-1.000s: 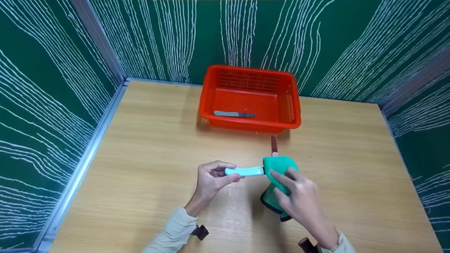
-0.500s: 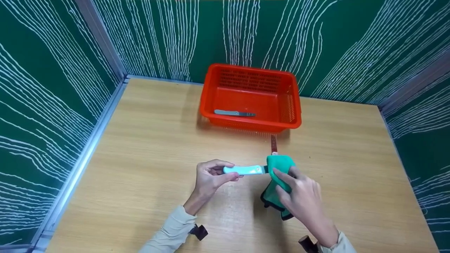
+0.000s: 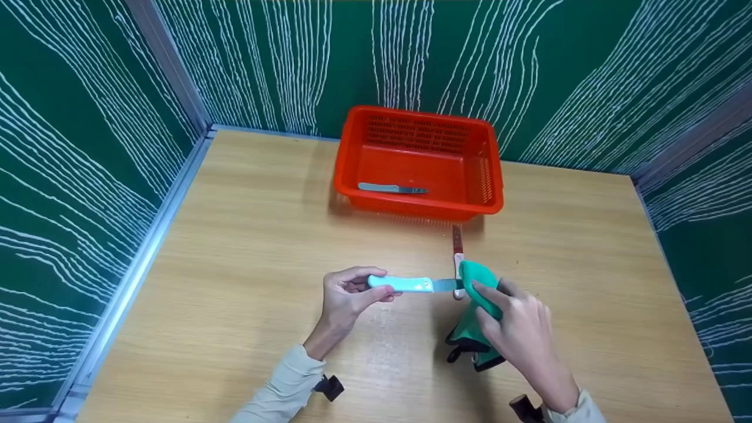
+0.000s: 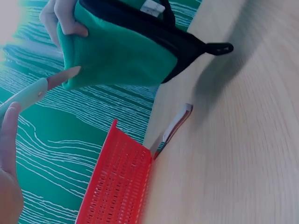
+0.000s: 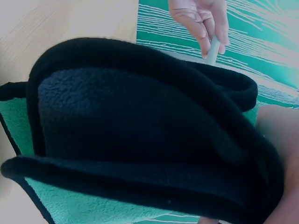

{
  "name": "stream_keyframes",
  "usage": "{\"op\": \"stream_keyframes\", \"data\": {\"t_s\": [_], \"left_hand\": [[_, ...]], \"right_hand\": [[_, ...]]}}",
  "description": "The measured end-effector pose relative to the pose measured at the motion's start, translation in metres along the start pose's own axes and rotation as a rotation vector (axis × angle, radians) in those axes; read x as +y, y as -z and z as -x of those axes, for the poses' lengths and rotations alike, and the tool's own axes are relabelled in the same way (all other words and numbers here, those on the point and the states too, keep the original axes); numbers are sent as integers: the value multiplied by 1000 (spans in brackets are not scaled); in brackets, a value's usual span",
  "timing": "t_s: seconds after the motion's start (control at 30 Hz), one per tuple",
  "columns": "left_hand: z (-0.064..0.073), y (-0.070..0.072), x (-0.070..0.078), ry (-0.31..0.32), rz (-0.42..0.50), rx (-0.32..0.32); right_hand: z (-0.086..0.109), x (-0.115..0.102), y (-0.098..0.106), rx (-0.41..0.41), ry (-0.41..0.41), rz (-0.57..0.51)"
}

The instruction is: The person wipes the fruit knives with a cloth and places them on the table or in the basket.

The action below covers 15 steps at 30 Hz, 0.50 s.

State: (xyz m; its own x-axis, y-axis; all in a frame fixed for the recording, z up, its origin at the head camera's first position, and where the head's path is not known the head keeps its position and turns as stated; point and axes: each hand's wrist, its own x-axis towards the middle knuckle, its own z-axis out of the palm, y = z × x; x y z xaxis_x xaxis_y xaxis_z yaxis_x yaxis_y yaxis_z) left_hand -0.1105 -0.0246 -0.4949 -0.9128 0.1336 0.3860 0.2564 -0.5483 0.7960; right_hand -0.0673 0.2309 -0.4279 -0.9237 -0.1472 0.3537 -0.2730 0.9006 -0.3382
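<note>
In the head view my left hand grips a small knife by its light-blue handle, held level above the table. Its blade points right, and a bare stretch shows before the tip meets a green cloth. My right hand pinches that cloth, folded about the tip end of the blade. The cloth's black-edged lower part and hanging loop dangle below. From the right wrist, its dark inner side fills the view. Beneath the blade, another knife with a pale handle lies on the table.
An red perforated basket stands at the back of the wooden table. Inside it lies a knife with a grey-blue handle. Green walls with white wavy lines enclose the table at the back and sides.
The cloth in my right hand has slid right along the blade, baring more of it. My left hand has shifted slightly left with the knife. The lower knife's handle has come into sight.
</note>
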Motion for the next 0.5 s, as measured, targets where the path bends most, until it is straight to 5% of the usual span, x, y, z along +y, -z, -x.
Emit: {"op": "stream_keyframes", "data": {"t_s": [0.5], "left_hand": [[-1,8,-3,-27,-115,-19]], "right_hand": [[0,4,17,160,-28,-64]]}}
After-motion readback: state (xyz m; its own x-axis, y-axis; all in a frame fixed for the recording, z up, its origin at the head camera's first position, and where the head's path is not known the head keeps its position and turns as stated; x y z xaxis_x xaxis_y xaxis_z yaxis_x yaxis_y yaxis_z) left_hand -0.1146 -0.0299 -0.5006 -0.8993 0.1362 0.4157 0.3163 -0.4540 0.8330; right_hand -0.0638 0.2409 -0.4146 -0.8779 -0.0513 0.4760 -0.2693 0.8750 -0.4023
